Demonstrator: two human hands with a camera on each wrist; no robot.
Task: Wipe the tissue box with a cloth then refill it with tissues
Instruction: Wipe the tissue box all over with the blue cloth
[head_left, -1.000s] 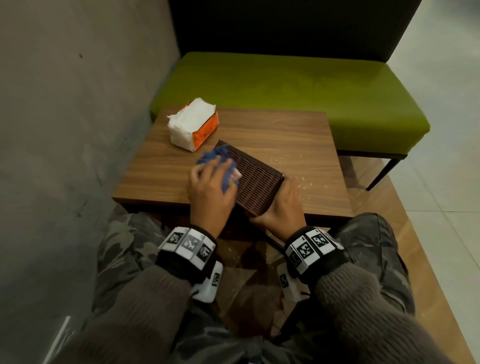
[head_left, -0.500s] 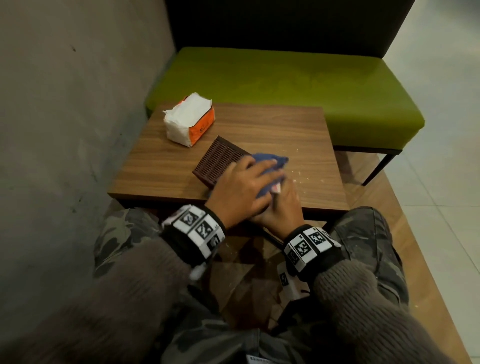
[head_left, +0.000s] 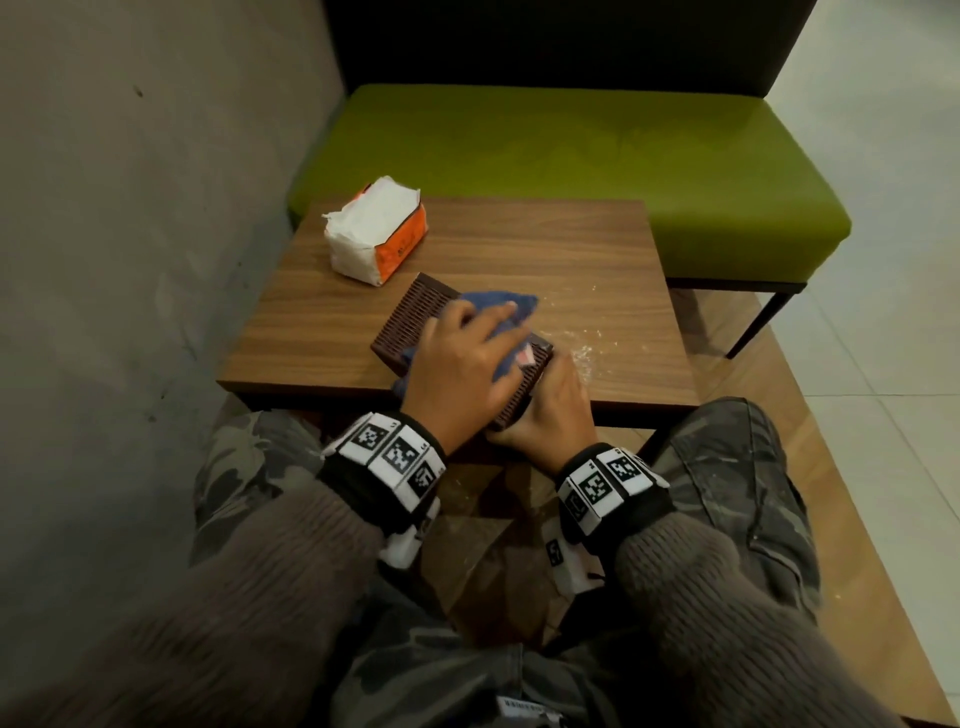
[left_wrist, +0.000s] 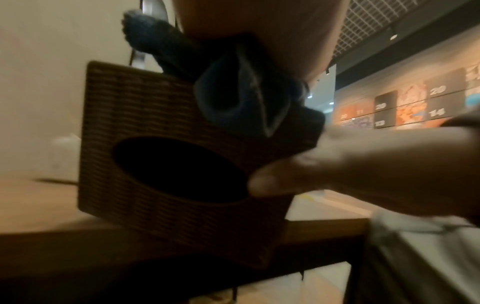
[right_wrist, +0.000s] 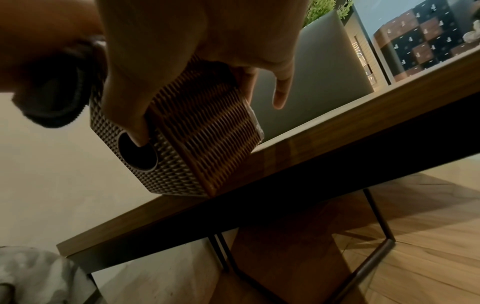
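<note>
A dark brown woven tissue box (head_left: 415, 317) stands tilted at the table's near edge, its oval opening (left_wrist: 179, 168) facing me. My left hand (head_left: 462, 358) lies on its upper face with fingers stretched out, pressing a blue cloth (head_left: 498, 304) against it. From the left wrist view the cloth (left_wrist: 239, 98) bunches under the palm. My right hand (head_left: 550, 410) grips the box's near right end. In the right wrist view the box (right_wrist: 207, 127) sits in that hand, the thumb (right_wrist: 135, 131) hooked at the opening's rim. A white and orange tissue pack (head_left: 374, 234) lies at the table's far left.
The small wooden table (head_left: 571, 249) has white crumbs right of the box. A green bench (head_left: 571, 156) stands behind it and a grey wall runs along the left. My knees are under the table's near edge.
My left hand has slid the blue cloth across the box from its far left end toward the right end. The right hand has kept its grip on the box.
</note>
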